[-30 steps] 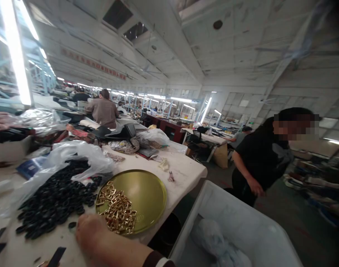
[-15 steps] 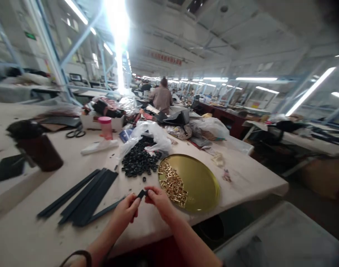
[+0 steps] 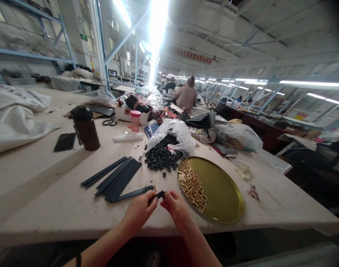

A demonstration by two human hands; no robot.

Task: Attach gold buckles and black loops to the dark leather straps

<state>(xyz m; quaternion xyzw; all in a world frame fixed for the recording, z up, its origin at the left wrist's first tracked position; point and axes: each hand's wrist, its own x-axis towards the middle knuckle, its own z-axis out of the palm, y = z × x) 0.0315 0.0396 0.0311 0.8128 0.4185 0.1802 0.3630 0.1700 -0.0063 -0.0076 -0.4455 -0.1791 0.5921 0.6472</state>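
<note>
Black strip (image 3: 160,194); blue-black straps (image 3: 122,181); gold buckles (image 3: 192,186); olive-gold tray (image 3: 223,189); black rings (image 3: 160,157); cream tabletop (image 3: 286,202).

Bare left grip (image 3: 140,207), bare right grip (image 3: 176,208), uncovered forearms (image 3: 109,241), thin dark band (image 3: 78,259) circling the left forearm

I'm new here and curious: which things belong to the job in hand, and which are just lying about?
Likely the job's:
dark flat piece between left hand and right hand
long dark strips
small black rings
gold metal buckles on round gold tray

Likely lying about:
brown cylindrical bottle
black flat rectangle
translucent pink jar
</note>
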